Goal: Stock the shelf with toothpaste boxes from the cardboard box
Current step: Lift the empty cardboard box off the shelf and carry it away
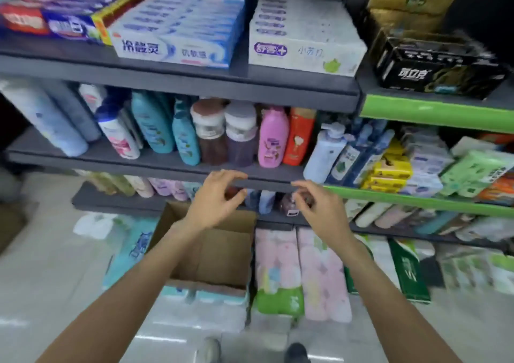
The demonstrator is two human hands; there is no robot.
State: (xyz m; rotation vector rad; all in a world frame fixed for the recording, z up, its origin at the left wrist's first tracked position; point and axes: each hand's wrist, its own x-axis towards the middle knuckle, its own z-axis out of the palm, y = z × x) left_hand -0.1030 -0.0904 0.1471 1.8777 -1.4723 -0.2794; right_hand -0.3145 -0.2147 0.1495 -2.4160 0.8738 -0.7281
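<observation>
Brown cardboard box at 6 o'clock, below both hands, flaps up, plain matte walls; what shows of its inside looks bare, though the forearms hide part of it. Left hand and right hand hover at centre frame, fingers loosely curled, holding nothing, just in front of the grey shelf edge. Toothpaste boxes sit at 12 o'clock on the top shelf: long glossy cartons, blue-white, stacked flat; a white-and-purple stack stands just beside them at 1 o'clock. Risks, as I judge: the front carton of each stack overhangs the shelf lip slightly, so a careless push could tip it off; smooth printed card slides easily. Round plastic bottles stand upright and tightly packed on the middle shelf, close above the hands, and a knuckle lifting past could topple one. Picture blurred; fine detail uncertain.
</observation>
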